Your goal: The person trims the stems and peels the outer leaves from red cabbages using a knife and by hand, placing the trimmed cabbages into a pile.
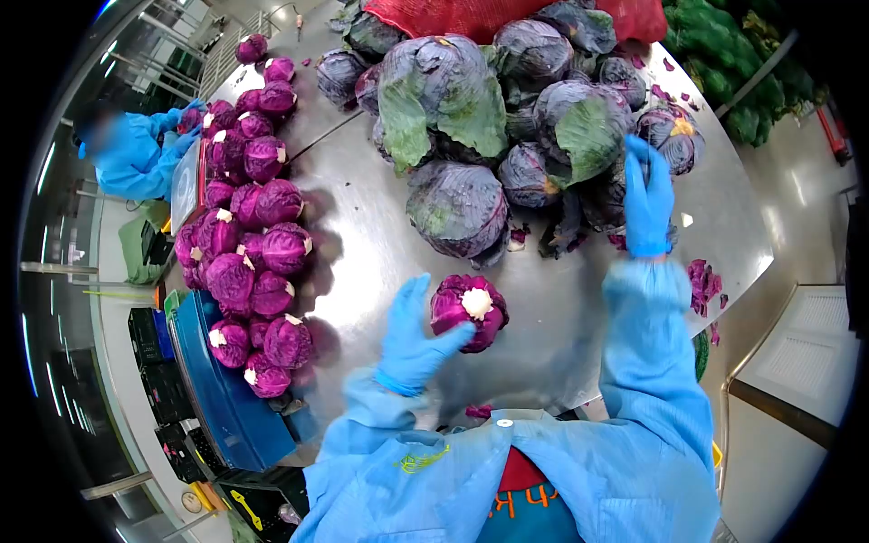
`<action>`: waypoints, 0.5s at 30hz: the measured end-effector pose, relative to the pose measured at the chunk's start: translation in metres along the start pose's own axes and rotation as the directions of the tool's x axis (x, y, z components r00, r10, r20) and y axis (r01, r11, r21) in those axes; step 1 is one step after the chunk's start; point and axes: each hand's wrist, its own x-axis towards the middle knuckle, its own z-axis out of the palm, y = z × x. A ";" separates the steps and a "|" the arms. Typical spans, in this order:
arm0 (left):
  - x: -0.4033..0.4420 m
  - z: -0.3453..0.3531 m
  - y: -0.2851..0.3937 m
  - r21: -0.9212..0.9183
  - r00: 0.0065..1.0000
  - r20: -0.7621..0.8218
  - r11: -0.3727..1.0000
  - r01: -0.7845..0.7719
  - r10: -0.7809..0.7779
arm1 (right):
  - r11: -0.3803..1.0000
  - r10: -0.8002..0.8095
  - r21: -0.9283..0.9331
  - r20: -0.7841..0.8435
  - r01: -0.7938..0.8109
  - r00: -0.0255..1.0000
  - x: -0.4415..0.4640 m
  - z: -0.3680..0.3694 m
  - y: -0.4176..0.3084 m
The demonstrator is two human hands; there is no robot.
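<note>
A trimmed red cabbage [470, 312] with a white cut stem sits on the metal table in front of me. My left hand [415, 335], in a blue glove, is beside it with fingers spread; the thumb reaches over its near side and seems to touch it. My right hand [649, 199], gloved too, stretches out at the right edge of a heap of untrimmed cabbages [457, 206] with dusky outer leaves. Its fingers are extended and parted. A dark patch shows between them, and I cannot make out what it is.
Many trimmed cabbages [286, 248] are piled along the table's left side, beside a blue bin [213, 376]. Red net sacks [444, 16] lie behind the heap. Leaf scraps [702, 285] litter the right edge. A co-worker in blue [136, 158] stands at the far left.
</note>
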 end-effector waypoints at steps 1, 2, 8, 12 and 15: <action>-0.002 0.016 0.007 0.015 0.998 -0.021 0.999 0.052 -0.052 | 0.923 0.319 0.177 0.149 -0.343 0.936 -0.021 -0.009 -0.029; -0.004 0.034 0.012 0.031 0.994 -0.043 0.994 0.101 -0.100 | 0.863 0.394 0.229 0.249 -0.449 0.885 -0.044 -0.015 -0.045; 0.008 0.059 -0.014 -0.076 1.000 0.008 0.997 0.018 -0.018 | 0.736 0.584 -0.135 0.622 -0.663 0.522 -0.164 -0.062 -0.044; -0.008 0.080 -0.019 -0.832 0.822 0.533 0.054 0.552 -0.201 | 0.518 0.727 0.049 0.500 -0.854 0.470 -0.210 -0.084 -0.038; -0.026 0.095 0.011 -0.724 0.765 0.636 -0.424 0.544 -0.103 | 0.480 0.760 0.166 0.412 -0.861 0.503 -0.227 -0.103 -0.040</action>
